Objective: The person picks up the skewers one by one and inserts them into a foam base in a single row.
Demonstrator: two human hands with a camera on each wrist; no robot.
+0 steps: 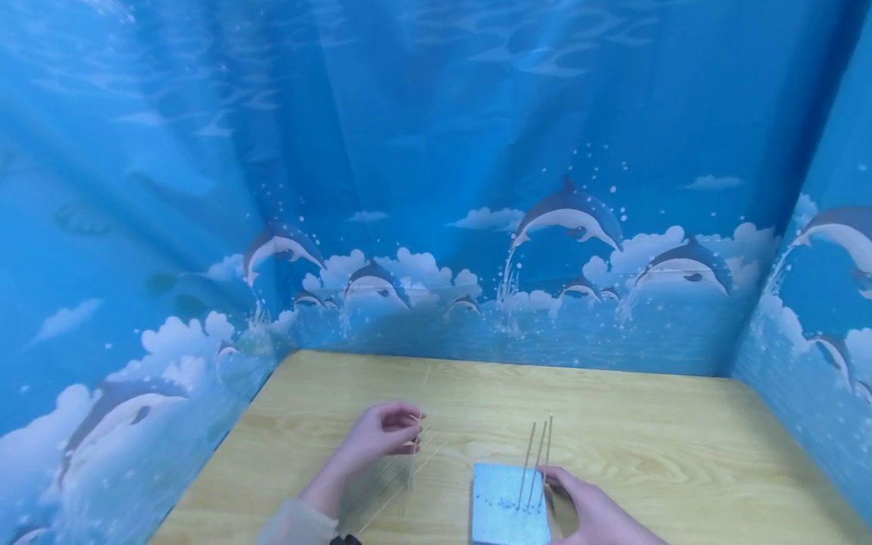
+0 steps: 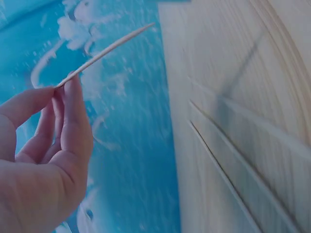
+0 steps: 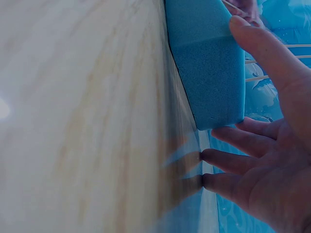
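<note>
Fingers of the left hand [image 1: 381,435] pinch one thin pale wooden stick [image 2: 104,52] near its end, the thumb and fingertips pressed together around it while the stick slants away over the light wooden table [image 1: 647,424]. More thin pale sticks [image 1: 398,484] lie loose on the table just below that hand. The right hand [image 1: 593,511] rests against the right side of a light blue rectangular foam block [image 1: 509,503], its fingers fairly straight and spread; the right wrist view shows the thumb lying along the block's edge and two fingertips touching the table. Three thin sticks [image 1: 538,462] stand upright in the block, close together. Blue curtains printed with dolphins and clouds [image 1: 436,189] enclose the table.
</note>
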